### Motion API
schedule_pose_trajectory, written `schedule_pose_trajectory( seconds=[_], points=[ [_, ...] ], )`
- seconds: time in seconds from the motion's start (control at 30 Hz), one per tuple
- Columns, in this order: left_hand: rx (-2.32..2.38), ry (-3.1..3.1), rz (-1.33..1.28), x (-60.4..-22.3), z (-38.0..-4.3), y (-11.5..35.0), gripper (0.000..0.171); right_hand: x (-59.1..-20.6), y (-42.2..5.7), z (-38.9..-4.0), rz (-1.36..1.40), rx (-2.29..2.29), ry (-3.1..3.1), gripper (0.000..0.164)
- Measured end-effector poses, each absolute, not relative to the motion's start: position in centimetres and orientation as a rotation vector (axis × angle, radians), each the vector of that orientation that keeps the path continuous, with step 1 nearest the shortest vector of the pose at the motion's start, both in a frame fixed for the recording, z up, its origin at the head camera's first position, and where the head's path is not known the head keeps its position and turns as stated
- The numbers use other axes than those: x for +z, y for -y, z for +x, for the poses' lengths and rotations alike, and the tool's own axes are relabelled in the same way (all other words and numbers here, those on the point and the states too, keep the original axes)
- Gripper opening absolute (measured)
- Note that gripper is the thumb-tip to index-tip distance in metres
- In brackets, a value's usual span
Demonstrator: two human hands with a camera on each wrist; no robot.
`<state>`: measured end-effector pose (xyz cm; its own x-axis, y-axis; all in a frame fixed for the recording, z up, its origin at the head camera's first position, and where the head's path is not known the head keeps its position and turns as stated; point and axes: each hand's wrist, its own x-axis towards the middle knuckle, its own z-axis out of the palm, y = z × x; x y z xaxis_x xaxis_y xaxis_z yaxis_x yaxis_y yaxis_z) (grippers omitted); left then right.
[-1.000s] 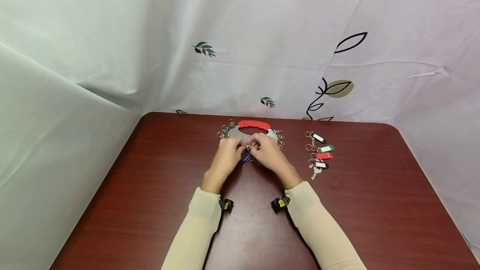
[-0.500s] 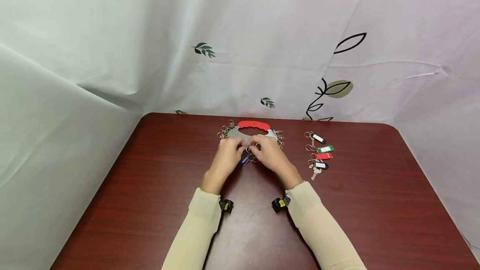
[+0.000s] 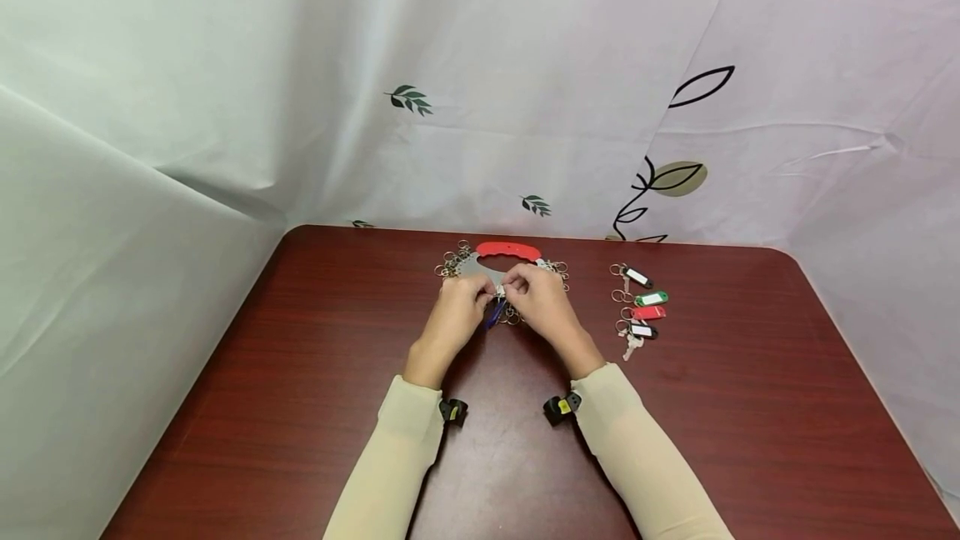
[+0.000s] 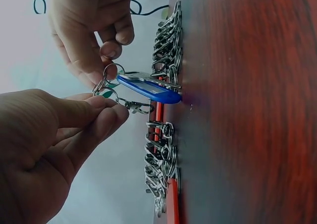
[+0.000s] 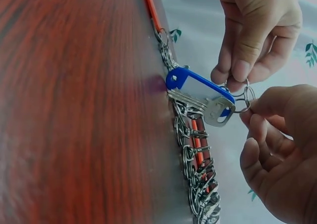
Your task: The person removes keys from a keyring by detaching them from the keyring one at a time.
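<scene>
My left hand (image 3: 456, 307) pinches a small split ring joined to a metal swivel clasp (image 4: 136, 105) between thumb and fingertips. Just to its right, my right hand (image 3: 542, 300) grips a larger key ring (image 5: 248, 99) by the thumb and forefinger. From this key ring hang a silver key (image 5: 221, 112) and a blue key tag (image 5: 200, 88) with a pale label. The two rings overlap between the hands. Under the fingers lies a grey metal plate (image 3: 471, 266) with a red handle (image 3: 508, 250), rimmed with several clasps and rings, partly hidden by the hands.
On the table's right side several tagged keys lie in a column: a black tag (image 3: 637, 276), a green tag (image 3: 651, 298), a red tag (image 3: 648, 312) and a lower black tag (image 3: 642, 330). A pale curtain (image 3: 480, 90) hangs behind the dark red table (image 3: 300, 407).
My right hand has shifted slightly right and away from the left fingertips. The blue tag has swung a little to the right between the hands. My left hand stays nearly in place.
</scene>
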<state>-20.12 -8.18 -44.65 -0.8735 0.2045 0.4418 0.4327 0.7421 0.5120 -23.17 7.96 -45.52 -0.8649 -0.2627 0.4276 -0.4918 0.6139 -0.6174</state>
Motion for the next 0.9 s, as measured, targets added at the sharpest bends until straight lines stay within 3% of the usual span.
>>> schedule_pose_trajectory(
  seconds=[0.37,0.63,0.9],
  points=[
    [-0.872,2.581,-0.498,-44.64,-20.11,8.03,0.010,-45.65,-8.12,-23.22,0.646,1.117,2.605,0.016],
    [-0.862,2.566,-0.485,-44.79,-20.14,8.01,0.012,-45.66,-8.20,-23.30,0.760,1.046,2.657,0.005],
    [-0.859,2.564,-0.498,-44.73,-20.19,8.02,0.011,-45.36,-8.29,-23.28,0.904,0.935,2.589,0.005]
  ],
)
